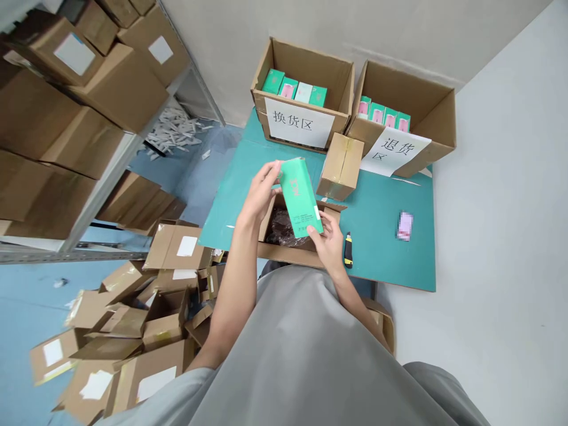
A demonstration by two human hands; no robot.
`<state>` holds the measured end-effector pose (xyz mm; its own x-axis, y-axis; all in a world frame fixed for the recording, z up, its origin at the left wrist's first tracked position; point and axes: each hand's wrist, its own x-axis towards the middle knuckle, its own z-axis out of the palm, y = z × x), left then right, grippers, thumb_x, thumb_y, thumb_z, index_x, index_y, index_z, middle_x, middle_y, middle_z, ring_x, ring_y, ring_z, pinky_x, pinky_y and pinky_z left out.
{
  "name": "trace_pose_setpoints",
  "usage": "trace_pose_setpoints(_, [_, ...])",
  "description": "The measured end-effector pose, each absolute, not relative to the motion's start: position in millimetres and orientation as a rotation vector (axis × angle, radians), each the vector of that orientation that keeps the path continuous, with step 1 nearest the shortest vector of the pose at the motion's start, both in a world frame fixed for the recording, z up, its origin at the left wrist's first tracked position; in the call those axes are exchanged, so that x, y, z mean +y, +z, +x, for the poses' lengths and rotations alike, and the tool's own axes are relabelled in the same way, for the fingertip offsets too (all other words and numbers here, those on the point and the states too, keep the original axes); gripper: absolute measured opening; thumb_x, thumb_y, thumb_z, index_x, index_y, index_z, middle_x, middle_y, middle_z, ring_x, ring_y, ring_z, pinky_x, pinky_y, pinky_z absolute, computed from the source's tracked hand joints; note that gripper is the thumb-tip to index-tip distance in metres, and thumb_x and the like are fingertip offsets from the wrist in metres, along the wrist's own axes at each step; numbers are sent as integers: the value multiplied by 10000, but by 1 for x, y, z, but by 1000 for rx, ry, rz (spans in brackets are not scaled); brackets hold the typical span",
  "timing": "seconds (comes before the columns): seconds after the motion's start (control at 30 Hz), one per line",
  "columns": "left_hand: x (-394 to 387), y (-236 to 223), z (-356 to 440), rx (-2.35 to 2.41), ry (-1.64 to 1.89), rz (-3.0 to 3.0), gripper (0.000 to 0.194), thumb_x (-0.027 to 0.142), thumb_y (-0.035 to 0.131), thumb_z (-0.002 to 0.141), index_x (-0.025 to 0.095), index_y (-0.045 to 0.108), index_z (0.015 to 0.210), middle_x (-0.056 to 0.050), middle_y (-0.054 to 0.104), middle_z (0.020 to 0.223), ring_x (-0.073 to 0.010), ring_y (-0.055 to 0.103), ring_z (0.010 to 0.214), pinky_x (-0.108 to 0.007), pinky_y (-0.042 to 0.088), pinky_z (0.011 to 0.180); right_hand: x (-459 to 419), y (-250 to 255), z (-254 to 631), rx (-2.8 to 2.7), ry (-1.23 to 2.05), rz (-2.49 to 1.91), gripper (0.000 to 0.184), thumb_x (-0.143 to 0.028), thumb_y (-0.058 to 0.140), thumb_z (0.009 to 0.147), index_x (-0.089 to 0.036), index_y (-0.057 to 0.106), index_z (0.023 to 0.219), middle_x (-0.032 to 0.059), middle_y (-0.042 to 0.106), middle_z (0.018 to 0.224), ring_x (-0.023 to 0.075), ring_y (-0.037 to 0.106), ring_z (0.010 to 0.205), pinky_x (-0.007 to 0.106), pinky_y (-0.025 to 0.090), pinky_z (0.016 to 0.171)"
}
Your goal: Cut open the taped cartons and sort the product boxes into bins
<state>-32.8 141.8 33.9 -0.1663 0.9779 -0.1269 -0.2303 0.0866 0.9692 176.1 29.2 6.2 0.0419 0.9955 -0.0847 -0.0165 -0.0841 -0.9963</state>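
Note:
A slim green product box (pixel 297 195) with small printed text is held up between my two hands, slightly tilted. My left hand (pixel 262 192) grips its upper left edge, thumb and fingers closed on it. At the lower right corner, my right hand (pixel 327 239) pinches the same box. Directly beneath is an open cardboard carton (pixel 288 255) with crumpled clear plastic wrap (pixel 279 228) inside; the green box covers part of it. A yellow and black box cutter (pixel 348 249) lies on the table just right of the carton.
On the green table (pixel 377 201) stand two labelled cardboard bins, the left bin (pixel 341 80) and right bin (pixel 437 121), holding several green boxes. A closed small carton (pixel 341 165) sits before them. Shelves of cartons (pixel 128 83) rise left; empty cartons (pixel 164 319) litter the floor.

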Motion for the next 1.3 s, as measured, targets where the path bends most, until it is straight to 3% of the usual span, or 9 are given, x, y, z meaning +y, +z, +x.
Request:
trace_pose_setpoints(0.17, [140,22,-29,1026,1371,782,491,672,886,916,262,748,1148,-78,784,1151,-244,745,1069,-333,595,888,31,10,182,-527,1807,-1023,415,-525,895,911,-307,718,1217,12,839,1183,240,824,1010,422,749,908])
trace_pose_setpoints(0.3, [139,13,-17,910,1361,686,608,645,974,822,240,708,1189,-66,791,1079,-254,784,974,-380,630,901,31,6,184,-319,2014,-915,427,-518,900,897,-300,728,1222,19,869,1198,284,844,1095,455,757,960])
trace_pose_setpoints(0.43, [141,11,-11,996,1436,711,600,640,988,809,235,709,1153,-56,787,1023,-236,792,921,-357,637,852,35,-2,190,-429,2054,-961,533,-662,841,916,-284,716,1270,56,871,1157,322,855,1065,505,763,912])
trace_pose_setpoints(0.53, [142,14,-13,1091,1478,778,609,655,1004,777,237,720,1118,-53,789,994,-227,790,900,-329,631,805,37,-1,198,-749,1776,-1162,592,-695,799,953,-296,691,1375,73,847,1199,313,839,1108,510,745,950])
trace_pose_setpoints(0.73, [145,18,-15,1372,1472,941,608,631,1009,765,248,724,1141,-49,790,984,-219,764,887,-281,578,701,27,17,192,-1471,895,-1394,633,-622,805,1000,-304,653,1526,163,643,1625,365,642,1510,567,608,1218])
trace_pose_setpoints(0.9, [153,17,0,1525,1448,1067,549,611,955,834,245,708,1160,-58,784,1033,-240,766,977,-321,613,802,27,4,176,-1695,673,-1593,552,-468,835,953,-276,708,1455,171,617,1622,421,643,1480,600,611,1194])
trace_pose_setpoints(1.0, [149,17,4,1506,1421,1112,590,628,943,861,257,712,1257,-88,783,1163,-279,768,1128,-381,640,924,38,-8,181,-1514,805,-1557,529,-368,832,896,-267,702,1398,154,690,1509,373,683,1407,544,620,1179])
trace_pose_setpoints(1.17, [106,12,9,1251,1233,788,942,644,958,858,356,517,1639,-175,654,1566,-360,683,1443,-510,631,1117,56,-16,194,-759,1446,-1201,471,-451,862,880,-299,665,1279,60,793,1324,252,788,1136,391,710,930])
trace_pose_setpoints(1.3, [62,12,30,1119,1040,568,851,571,1015,783,264,638,1482,-180,677,1567,-398,668,1453,-521,634,1104,59,-21,192,-420,1685,-1014,431,-429,864,851,-308,689,1226,5,840,1254,219,807,1064,351,725,880])
